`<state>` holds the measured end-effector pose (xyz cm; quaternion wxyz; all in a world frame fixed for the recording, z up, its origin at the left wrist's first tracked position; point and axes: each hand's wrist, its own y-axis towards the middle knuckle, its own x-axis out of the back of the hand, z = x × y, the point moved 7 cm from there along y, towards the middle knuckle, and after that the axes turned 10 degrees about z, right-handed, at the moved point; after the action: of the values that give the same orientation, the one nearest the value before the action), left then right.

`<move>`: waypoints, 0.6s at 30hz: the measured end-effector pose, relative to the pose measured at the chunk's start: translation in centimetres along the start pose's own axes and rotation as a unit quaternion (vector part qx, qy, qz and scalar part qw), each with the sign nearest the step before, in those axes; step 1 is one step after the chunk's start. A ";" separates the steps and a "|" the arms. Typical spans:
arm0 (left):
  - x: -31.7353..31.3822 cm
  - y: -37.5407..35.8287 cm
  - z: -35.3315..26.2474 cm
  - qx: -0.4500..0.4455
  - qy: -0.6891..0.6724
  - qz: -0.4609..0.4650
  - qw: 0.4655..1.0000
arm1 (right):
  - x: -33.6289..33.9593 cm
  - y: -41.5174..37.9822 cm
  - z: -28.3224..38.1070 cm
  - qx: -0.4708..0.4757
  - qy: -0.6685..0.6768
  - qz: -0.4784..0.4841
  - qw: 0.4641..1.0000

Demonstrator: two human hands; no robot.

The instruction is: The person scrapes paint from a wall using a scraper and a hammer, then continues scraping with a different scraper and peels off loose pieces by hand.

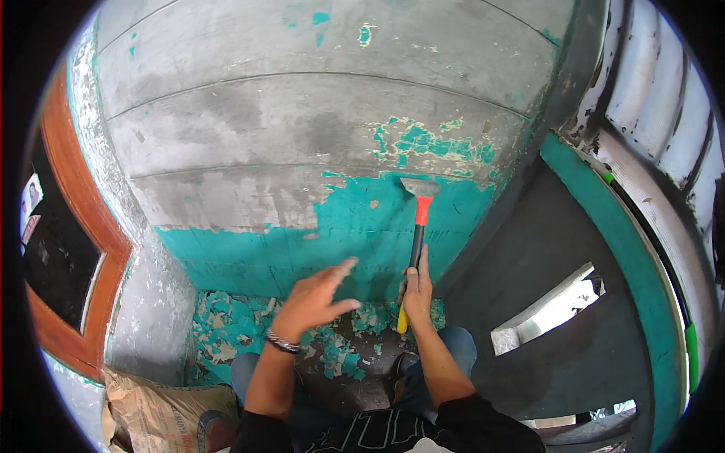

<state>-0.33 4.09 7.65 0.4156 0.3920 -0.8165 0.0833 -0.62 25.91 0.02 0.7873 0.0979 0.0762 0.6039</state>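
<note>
My right hand (417, 293) is wrapped round the dark handle of a long scraper (420, 219) with a red neck and a yellow end. Its wide metal blade touches or nearly touches the wall at the upper edge of the teal paint (264, 260). To the left, my left hand (319, 293) is raised in front of the wall, fingers apart and holding nothing, a bracelet on its wrist. Above the teal area the wall (249, 128) is bare grey, with ragged teal and cream patches (434, 143) at the right.
Peeled paint flakes (223, 325) cover the floor along the wall's foot. A paper sack (162, 411) stands at the lower left, below a wooden frame (113, 249). At the right is a dark panel (544, 241) with slots and a teal edge.
</note>
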 end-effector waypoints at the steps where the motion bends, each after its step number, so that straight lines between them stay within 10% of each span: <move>1: 0.4 -0.6 0.6 0.000 0.001 0.001 1.000 | 0.2 0.5 0.2 0.035 -0.061 -0.006 0.997; 10: -2.0 -5.6 11.2 0.264 0.167 0.076 0.947 | -0.4 4.4 0.6 0.132 -0.310 -0.083 0.938; 18: -3.4 -4.3 9.7 0.187 0.109 0.071 0.974 | -0.8 5.6 3.6 0.179 -0.359 -0.106 0.910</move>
<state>-2.02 -1.37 -1.87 0.4145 0.3924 -0.7620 0.3059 -5.21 26.34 4.88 0.7903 0.4386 -0.0954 0.4172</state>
